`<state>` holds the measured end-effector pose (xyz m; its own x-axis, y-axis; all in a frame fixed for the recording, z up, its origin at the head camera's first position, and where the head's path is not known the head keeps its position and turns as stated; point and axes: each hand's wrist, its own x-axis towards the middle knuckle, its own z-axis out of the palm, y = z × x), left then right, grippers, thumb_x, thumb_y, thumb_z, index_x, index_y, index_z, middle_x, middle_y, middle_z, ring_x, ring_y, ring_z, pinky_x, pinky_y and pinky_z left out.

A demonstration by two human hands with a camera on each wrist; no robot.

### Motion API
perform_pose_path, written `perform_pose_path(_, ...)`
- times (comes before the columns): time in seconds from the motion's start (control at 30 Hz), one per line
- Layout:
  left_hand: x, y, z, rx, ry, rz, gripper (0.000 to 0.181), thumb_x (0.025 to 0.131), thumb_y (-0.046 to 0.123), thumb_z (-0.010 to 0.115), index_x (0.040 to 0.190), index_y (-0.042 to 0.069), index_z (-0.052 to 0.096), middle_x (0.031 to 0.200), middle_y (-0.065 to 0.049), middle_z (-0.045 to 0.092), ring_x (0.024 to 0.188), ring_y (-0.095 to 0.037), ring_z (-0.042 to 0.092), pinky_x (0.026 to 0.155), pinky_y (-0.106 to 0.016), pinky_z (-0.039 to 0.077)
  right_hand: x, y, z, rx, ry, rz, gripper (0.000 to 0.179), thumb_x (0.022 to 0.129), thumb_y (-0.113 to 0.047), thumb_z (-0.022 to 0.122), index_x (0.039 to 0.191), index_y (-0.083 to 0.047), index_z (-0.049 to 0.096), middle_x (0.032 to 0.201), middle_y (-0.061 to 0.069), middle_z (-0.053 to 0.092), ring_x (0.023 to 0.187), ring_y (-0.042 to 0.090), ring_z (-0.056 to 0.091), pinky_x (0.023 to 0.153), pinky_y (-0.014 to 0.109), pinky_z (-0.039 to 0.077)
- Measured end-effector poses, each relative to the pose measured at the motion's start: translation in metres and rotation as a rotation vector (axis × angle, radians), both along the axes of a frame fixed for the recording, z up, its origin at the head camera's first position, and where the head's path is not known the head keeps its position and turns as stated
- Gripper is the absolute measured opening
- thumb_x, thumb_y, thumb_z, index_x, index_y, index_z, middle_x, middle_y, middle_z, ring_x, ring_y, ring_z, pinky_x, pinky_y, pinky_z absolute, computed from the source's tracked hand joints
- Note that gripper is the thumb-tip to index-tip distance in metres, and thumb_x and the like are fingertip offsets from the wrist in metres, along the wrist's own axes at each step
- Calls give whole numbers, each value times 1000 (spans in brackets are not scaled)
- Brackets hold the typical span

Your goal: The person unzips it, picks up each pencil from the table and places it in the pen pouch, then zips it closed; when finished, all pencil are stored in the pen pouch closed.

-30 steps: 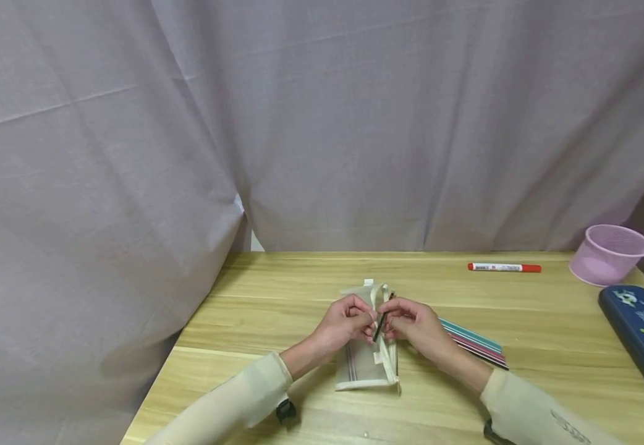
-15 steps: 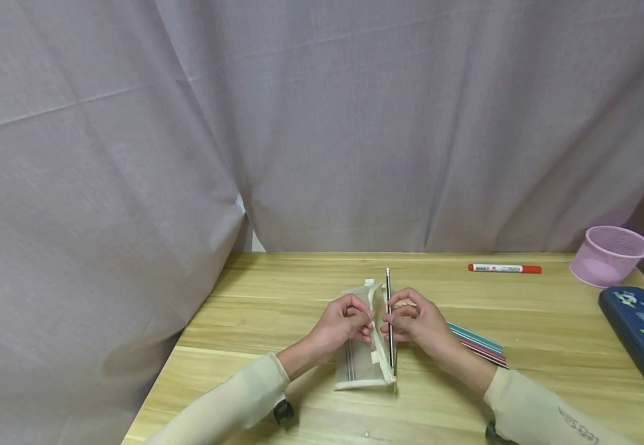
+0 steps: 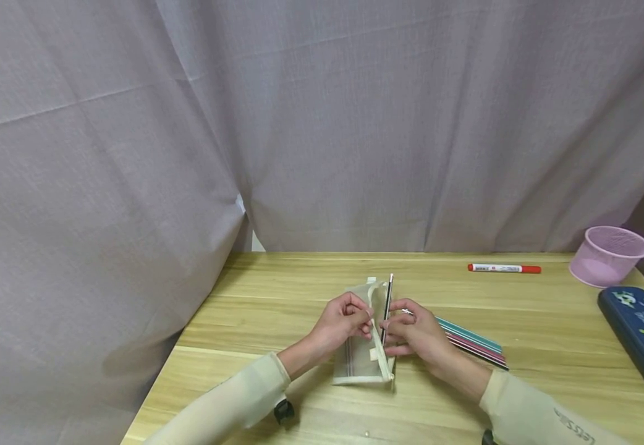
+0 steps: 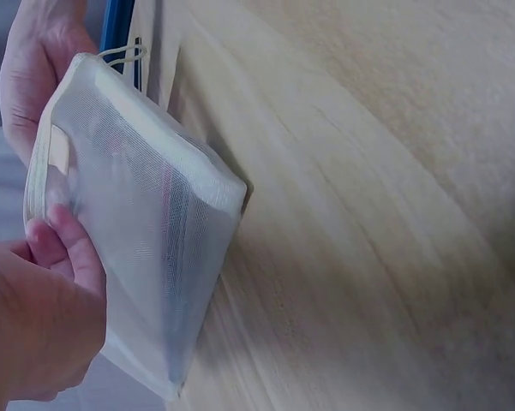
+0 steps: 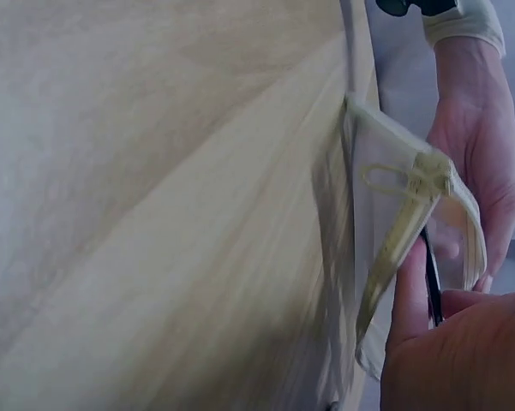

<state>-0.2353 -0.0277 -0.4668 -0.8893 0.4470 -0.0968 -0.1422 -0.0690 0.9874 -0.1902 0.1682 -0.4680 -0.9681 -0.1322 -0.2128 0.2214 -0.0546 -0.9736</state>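
A cream mesh pencil pouch [image 3: 358, 364] stands on edge on the table, its zipped side parted. My left hand [image 3: 344, 321] pinches one side of the opening; in the left wrist view, thin lines show through the mesh pouch [image 4: 146, 205]. With my right hand [image 3: 419, 337] I hold a dark pencil [image 3: 389, 293] by its middle, white end up and away from me. In the right wrist view the pencil [image 5: 433, 282] lies within the pouch's mouth, beside my right fingers [image 5: 409, 287]. Its lower end is hidden.
Several teal, pink and black pencils [image 3: 474, 343] lie right of the right hand. Behind them is a red-capped marker [image 3: 504, 268]. A pink mesh pen holder [image 3: 605, 259] and a navy pencil case [image 3: 639, 334] occupy the table's right side.
The pencil has turned from a short slant between both hands to nearly upright, and its lower end has gone into the pouch's mouth. The left hand keeps its pinch on the pouch edge.
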Motion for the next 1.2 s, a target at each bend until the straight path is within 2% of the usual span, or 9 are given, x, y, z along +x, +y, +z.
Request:
perform_pose_path(0.2, 0, 2, 0, 6, 1, 30, 8, 100, -2, 64, 105, -1, 58, 81, -3, 67, 72, -11, 65, 72, -25, 66, 1, -6, 2, 43, -5, 34, 46, 97, -4, 67, 136, 5, 45, 103, 8, 73, 83, 20, 75, 72, 38, 69)
perform_pose_path(0.37, 1, 4, -1, 13, 14, 43, 8, 100, -1, 64, 104, 0, 57, 81, -3, 66, 71, -11, 65, 71, -25, 66, 0, -9, 3, 70, 11, 40, 44, 95, 0, 64, 134, 6, 45, 100, 9, 71, 83, 21, 75, 72, 37, 69)
perform_pose_path(0.57, 2, 9, 0, 1, 22, 87, 7, 99, -2, 64, 104, -2, 59, 79, -2, 65, 69, -11, 64, 69, -23, 65, -1, -11, 3, 105, 33, 52, 39, 94, 3, 61, 131, 5, 48, 96, 10, 70, 81, 20, 75, 69, 36, 68)
perform_pose_path(0.77, 3, 10, 1, 20, 18, 45, 8, 100, -3, 63, 107, -5, 58, 81, -3, 66, 70, -11, 64, 70, -23, 65, -5, -12, 0, 146, 27, 55, 40, 91, 6, 59, 131, 6, 51, 95, 11, 70, 79, 18, 72, 67, 37, 68)
perform_pose_path(0.97, 2, 6, 1, 16, 26, 41, 11, 101, 1, 65, 108, -4, 58, 81, -2, 66, 71, -10, 65, 70, -23, 65, -6, -8, 1, 157, 59, 66, 42, 96, 0, 63, 137, 3, 53, 98, 12, 71, 81, 19, 73, 70, 37, 68)
perform_pose_path(1.2, 3, 1, 3, 1, 32, 86, 13, 99, 2, 66, 108, -4, 58, 80, -1, 67, 70, -10, 66, 71, -23, 64, -1, 11, 10, 131, 124, 153, 39, 101, -4, 64, 136, 9, 54, 103, 18, 70, 88, 22, 76, 77, 40, 69)
